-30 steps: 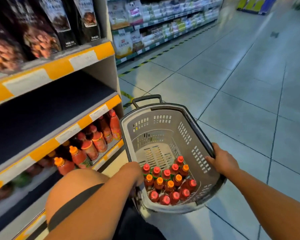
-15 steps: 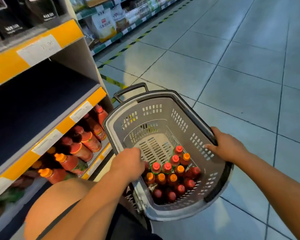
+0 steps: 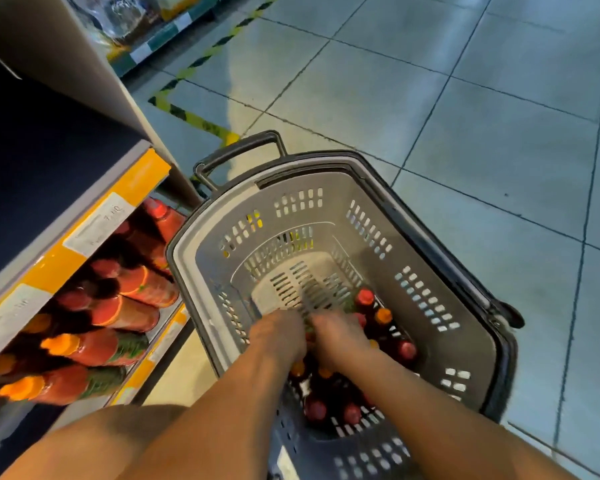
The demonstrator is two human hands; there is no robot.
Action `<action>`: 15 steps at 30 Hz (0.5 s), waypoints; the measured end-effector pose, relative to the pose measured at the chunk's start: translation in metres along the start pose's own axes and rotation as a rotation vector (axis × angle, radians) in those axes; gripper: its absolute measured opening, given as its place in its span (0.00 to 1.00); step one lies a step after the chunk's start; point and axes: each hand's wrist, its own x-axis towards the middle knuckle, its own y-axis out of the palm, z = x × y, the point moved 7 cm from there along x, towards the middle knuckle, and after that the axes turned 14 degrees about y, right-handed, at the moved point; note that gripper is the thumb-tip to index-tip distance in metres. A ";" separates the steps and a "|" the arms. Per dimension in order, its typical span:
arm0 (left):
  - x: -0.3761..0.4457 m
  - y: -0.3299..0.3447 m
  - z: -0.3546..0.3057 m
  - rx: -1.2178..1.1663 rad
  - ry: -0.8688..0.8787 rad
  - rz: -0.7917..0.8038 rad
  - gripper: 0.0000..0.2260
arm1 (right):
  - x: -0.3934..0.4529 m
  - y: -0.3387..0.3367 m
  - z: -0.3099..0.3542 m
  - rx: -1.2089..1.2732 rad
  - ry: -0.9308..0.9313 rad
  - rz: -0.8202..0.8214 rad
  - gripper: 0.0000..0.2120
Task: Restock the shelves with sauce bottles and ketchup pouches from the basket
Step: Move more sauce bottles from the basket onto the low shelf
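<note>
Plastic, glossy tile and painted shelving

The basket (image 3: pixel 430 237) is matt grey perforated plastic with a darker, smoother rim and handle (image 3: pixel 238 150). The sauce bottles (image 3: pixel 366 297) at centre look like shiny plastic with smooth caps. At left, the shelf edge (image 3: pixel 94 223) carries glossy yellow strips and paper labels. The floor tiles (image 3: pixel 465 116), upper right, are smooth and reflective.

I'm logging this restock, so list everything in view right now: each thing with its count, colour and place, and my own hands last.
basket: one, grey with dark rim and handle, on the floor beside the shelves
sauce bottles in the basket: a cluster, exact count hidden by the hands, red with red or orange caps, at the near end
sauce bottles on the shelf: several, red, lying on the lower shelf at left
shelf edge: yellow strip with white price tags
floor: grey tiles, yellow-black tape line
left hand: in the basket among the bottles, blurred
right hand: likewise
</note>
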 end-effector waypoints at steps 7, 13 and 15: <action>0.037 0.025 0.015 -0.074 -0.015 0.164 0.19 | 0.015 0.037 -0.006 0.001 0.022 0.070 0.14; 0.052 0.037 0.014 -0.083 -0.065 0.193 0.21 | 0.017 0.035 -0.003 0.051 0.028 0.043 0.13; 0.053 0.036 0.012 -0.084 -0.063 0.194 0.20 | 0.017 0.034 -0.004 0.076 0.033 0.041 0.15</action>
